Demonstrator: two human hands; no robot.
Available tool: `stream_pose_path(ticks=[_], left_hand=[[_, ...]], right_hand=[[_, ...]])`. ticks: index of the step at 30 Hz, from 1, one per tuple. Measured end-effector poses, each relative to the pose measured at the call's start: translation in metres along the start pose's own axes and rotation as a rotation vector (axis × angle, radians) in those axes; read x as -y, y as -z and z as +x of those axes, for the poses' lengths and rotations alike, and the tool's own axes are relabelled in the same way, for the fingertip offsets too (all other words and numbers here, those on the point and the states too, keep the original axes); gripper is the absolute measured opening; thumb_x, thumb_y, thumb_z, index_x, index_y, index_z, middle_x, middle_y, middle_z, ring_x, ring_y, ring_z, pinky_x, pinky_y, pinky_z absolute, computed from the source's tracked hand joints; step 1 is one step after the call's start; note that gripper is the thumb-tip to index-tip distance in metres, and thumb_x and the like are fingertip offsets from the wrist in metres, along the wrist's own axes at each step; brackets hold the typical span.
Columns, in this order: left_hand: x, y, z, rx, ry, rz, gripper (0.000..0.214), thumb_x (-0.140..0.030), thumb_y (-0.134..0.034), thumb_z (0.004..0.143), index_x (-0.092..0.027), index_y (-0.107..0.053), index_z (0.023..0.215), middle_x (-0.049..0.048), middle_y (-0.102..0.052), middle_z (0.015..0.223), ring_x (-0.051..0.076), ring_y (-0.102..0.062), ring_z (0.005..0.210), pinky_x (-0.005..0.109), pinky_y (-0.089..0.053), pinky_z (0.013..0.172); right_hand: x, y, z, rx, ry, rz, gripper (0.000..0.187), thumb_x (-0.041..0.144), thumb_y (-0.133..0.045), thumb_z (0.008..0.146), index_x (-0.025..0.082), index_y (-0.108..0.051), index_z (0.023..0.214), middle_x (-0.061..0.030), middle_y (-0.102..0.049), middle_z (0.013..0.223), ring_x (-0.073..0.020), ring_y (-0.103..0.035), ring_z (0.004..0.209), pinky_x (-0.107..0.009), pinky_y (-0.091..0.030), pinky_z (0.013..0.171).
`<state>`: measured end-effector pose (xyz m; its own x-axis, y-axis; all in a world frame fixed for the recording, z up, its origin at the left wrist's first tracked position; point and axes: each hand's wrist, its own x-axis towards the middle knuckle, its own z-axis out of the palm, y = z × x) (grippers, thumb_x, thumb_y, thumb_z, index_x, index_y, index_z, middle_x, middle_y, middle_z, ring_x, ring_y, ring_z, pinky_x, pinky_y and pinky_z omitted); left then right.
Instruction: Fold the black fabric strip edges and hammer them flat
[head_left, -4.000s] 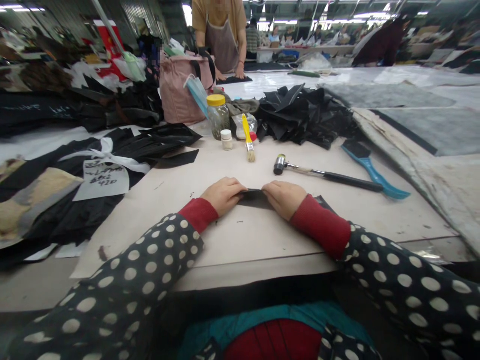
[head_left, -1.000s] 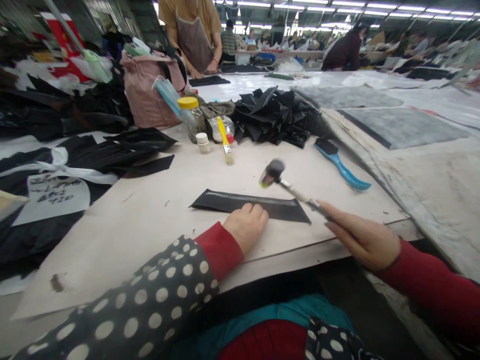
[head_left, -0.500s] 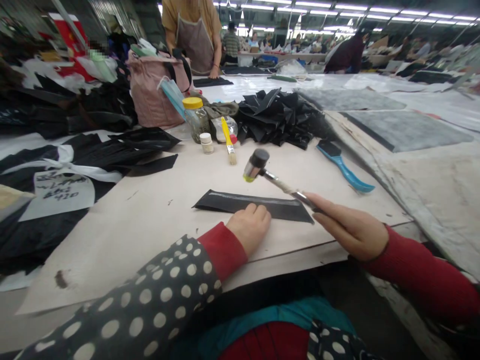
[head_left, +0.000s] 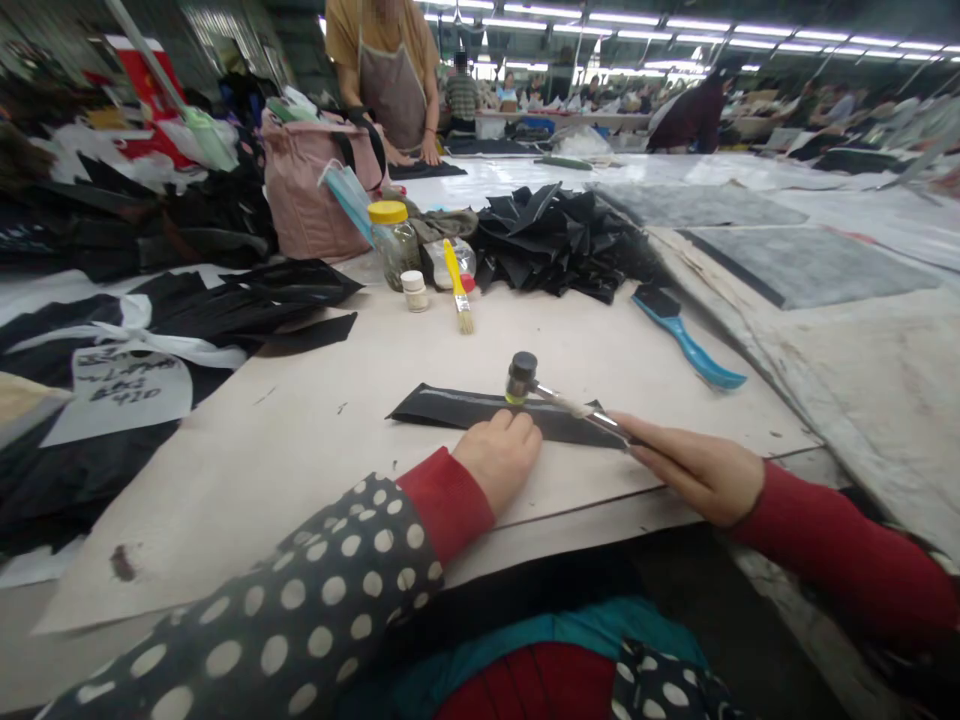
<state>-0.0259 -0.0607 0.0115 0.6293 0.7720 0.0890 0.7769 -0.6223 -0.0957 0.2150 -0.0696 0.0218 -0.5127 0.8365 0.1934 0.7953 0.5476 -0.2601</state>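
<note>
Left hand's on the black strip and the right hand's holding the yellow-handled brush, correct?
Not quite: the right hand is holding a hammer; the yellow-handled brush lies apart from both hands, as the head view shows. The left hand is on the black strip.

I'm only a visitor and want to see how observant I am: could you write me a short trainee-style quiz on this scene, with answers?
1. True or false: the fingers of the left hand rest on the black strip.

2. What does the right hand hold?
A) a paintbrush
B) a hammer
C) a blue-handled brush

3. Fill in the missing word: the clear jar beside the small white bottle has a ____ lid.

Key:
1. True
2. B
3. yellow
</note>
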Motion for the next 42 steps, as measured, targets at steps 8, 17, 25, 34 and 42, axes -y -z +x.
stream_pose_path(ticks=[8,17,25,34,42], left_hand=[[0.001,0.002,0.000,0.032,0.006,-0.020,0.020,-0.010,-0.033,0.085,-0.013,-0.052,0.089,0.0073,-0.053,0.089,0.023,-0.049,0.081,0.033,-0.046,0.061],[0.002,-0.002,0.000,-0.007,0.004,0.005,0.018,-0.011,-0.036,0.084,-0.014,-0.053,0.089,0.0071,-0.054,0.089,0.022,-0.049,0.080,0.033,-0.045,0.062],[0.003,-0.006,0.001,-0.051,-0.007,0.015,0.016,-0.012,-0.037,0.085,-0.014,-0.053,0.088,0.0068,-0.054,0.088,0.022,-0.048,0.079,0.032,-0.043,0.061],[0.008,-0.009,0.000,-0.192,-0.122,-0.088,0.021,-0.017,-0.035,0.087,-0.017,-0.052,0.099,0.0037,-0.055,0.094,0.018,-0.047,0.082,0.032,-0.038,0.068],[0.004,-0.001,-0.003,-0.297,-0.322,-0.294,0.031,-0.038,-0.037,0.087,-0.017,-0.055,0.072,0.0017,-0.057,0.074,0.015,-0.046,0.069,0.031,-0.034,0.063]], right_hand=[[-0.022,0.014,-0.036,-0.013,-0.106,0.007,0.041,0.031,-0.033,0.088,0.025,-0.041,0.127,-0.0035,-0.060,0.112,-0.0189,-0.059,0.097,-0.032,-0.051,0.082],[-0.031,0.021,-0.050,-0.041,-0.182,0.032,0.041,0.035,-0.033,0.087,0.023,-0.045,0.125,-0.0053,-0.060,0.112,-0.0221,-0.058,0.098,-0.037,-0.049,0.085],[-0.040,0.010,-0.046,0.018,-0.147,-0.004,0.044,0.036,-0.031,0.088,0.022,-0.042,0.127,-0.0065,-0.061,0.110,-0.0204,-0.060,0.093,-0.034,-0.051,0.079],[-0.068,0.006,0.058,0.009,-0.126,-0.364,0.047,0.041,-0.030,0.086,0.023,-0.043,0.127,-0.0087,-0.061,0.086,-0.0220,-0.059,0.070,-0.033,-0.047,0.060],[-0.031,-0.015,0.089,-0.040,0.171,-0.161,0.048,0.039,-0.034,0.086,0.011,-0.046,0.123,-0.0140,-0.054,0.109,-0.0220,-0.051,0.098,-0.034,-0.040,0.087]])
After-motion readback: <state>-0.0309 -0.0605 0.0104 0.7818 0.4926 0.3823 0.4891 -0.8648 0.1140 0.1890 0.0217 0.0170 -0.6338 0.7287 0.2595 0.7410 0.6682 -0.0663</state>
